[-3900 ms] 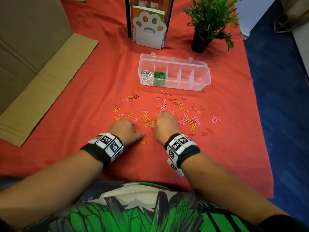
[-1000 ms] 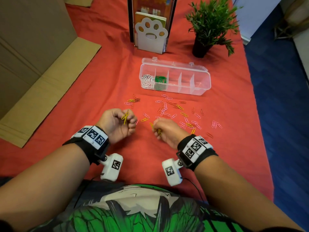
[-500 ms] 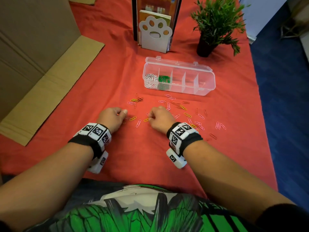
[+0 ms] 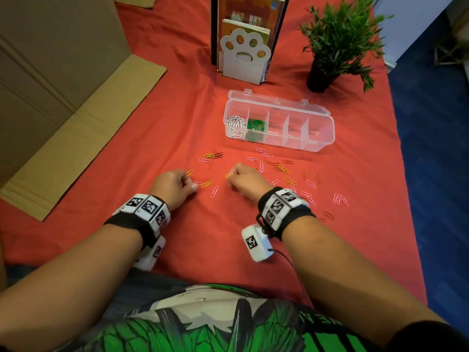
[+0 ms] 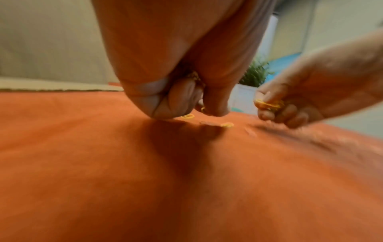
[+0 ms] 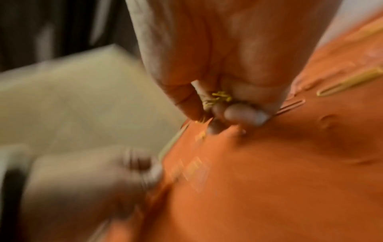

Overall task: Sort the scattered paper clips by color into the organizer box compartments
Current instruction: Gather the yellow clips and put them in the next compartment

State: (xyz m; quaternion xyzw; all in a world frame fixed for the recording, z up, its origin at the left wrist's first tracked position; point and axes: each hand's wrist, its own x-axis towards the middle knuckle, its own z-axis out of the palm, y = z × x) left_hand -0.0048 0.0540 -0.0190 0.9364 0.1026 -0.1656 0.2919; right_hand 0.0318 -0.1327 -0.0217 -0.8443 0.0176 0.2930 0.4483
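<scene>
Yellow, pink and orange paper clips (image 4: 284, 170) lie scattered on the red cloth in front of a clear organizer box (image 4: 319, 133). Its leftmost compartment holds white clips (image 4: 234, 125), and the one beside it holds green clips (image 4: 256, 124). My left hand (image 4: 189, 180) is curled knuckles-up on the cloth, with yellow clips (image 5: 194, 77) tucked in its fist. Loose yellow clips (image 4: 206, 184) lie by its fingertips. My right hand (image 4: 231, 175) is also curled low over the cloth and pinches a small bunch of yellow clips (image 6: 219, 98), which also show as yellow clips (image 5: 267, 104) in the left wrist view.
A paw-shaped white bookend (image 4: 245, 57) with books stands behind the box. A potted plant (image 4: 337, 41) is at the back right. Flattened cardboard (image 4: 63, 97) covers the left side. The cloth's right edge (image 4: 403, 199) drops to blue floor.
A second ago both hands were raised with yellow clips showing in them. They have since turned knuckles-up, come down onto the cloth and moved slightly forward among the clips.
</scene>
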